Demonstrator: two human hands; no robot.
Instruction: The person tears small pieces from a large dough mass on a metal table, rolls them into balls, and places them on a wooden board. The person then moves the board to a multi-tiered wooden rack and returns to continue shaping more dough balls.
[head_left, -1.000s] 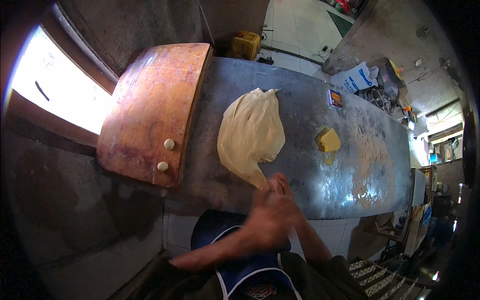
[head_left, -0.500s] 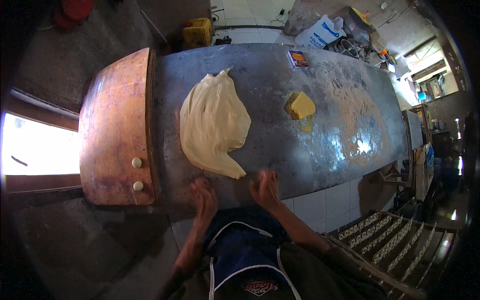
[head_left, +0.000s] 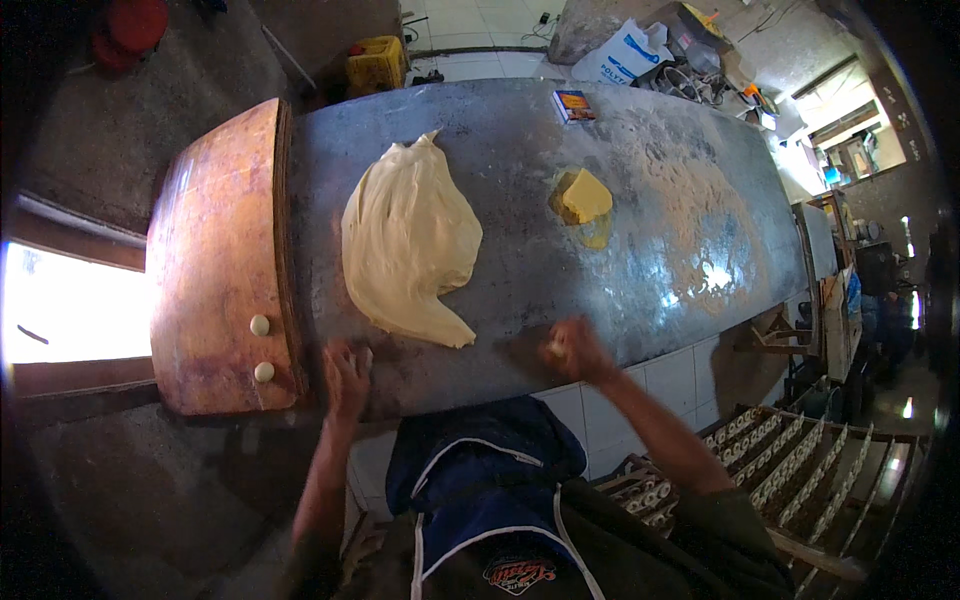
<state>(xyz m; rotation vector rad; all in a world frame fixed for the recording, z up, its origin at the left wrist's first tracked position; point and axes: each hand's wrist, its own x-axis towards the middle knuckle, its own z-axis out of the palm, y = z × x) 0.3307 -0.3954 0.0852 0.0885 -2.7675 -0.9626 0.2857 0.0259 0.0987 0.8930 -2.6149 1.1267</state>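
Note:
A large, soft sheet of pale dough (head_left: 410, 235) lies on the dark tabletop, its tail pointing toward me. Left of that tail, my left hand (head_left: 347, 378) is cupped low at the table's near edge, beside the wooden boards; whatever lies under its fingers is hidden. My right hand (head_left: 582, 350) is to the right of the tail, slightly blurred, with fingers curled round a small pale piece of dough (head_left: 556, 348) that shows at its left side. Two small round dough balls (head_left: 260, 325) sit apart on the stacked wooden boards (head_left: 215, 250).
A yellow block of fat (head_left: 587, 195) lies on the metal-looking table (head_left: 520, 270), with a small box (head_left: 573, 106) behind it. Flour (head_left: 700, 200) is scattered at the right. A rack (head_left: 790, 480) holding rows of small rings stands at lower right.
My hands have moved apart: the left one toward the wooden boards, the right one rightward. The view has shifted slightly, and the large dough keeps its shape.

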